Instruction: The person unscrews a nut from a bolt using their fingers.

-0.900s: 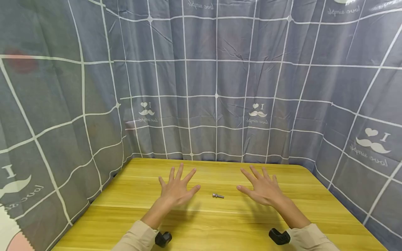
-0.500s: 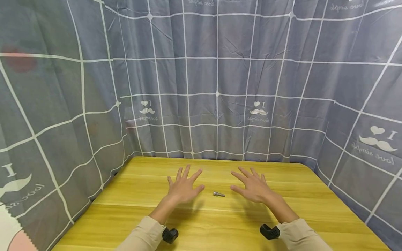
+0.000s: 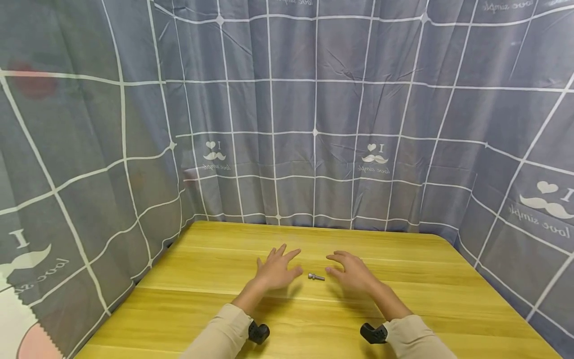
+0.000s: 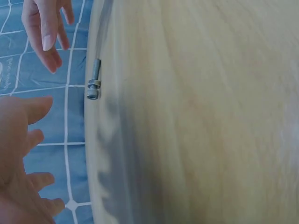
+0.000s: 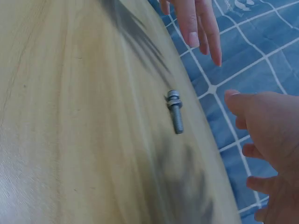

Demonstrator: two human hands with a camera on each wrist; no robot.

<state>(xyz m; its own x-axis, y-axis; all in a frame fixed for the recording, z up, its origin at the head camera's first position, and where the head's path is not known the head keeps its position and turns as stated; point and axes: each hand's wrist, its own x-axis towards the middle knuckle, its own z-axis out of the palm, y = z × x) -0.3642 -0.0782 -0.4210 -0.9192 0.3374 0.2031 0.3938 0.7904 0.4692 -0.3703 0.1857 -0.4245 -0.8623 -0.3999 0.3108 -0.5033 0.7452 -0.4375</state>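
Note:
A small metal bolt [image 3: 316, 276] lies on the wooden table, between the two hands. In the left wrist view the bolt [image 4: 94, 79] shows a round socket head, a nut close under it and a bare threaded end; the right wrist view shows the same bolt [image 5: 175, 112]. My left hand [image 3: 275, 271] hovers over the table to the left of it, fingers spread, holding nothing. To the right, my right hand [image 3: 352, 271] hovers with fingers loosely extended and slightly bent, also holding nothing. Both thumbs point inward toward the bolt, close to its two ends.
The yellow wood-grain table [image 3: 296, 329] runs back to a grey curtain [image 3: 291, 109] with white grid lines, which also hangs along both sides. Black wrist devices sit under the left cuff [image 3: 258, 332] and the right cuff [image 3: 373, 333].
Both hands have moved inward, toward each other and the bolt. The right hand's fingers have drawn closer together and bent a little. The bolt has stayed in place on the table.

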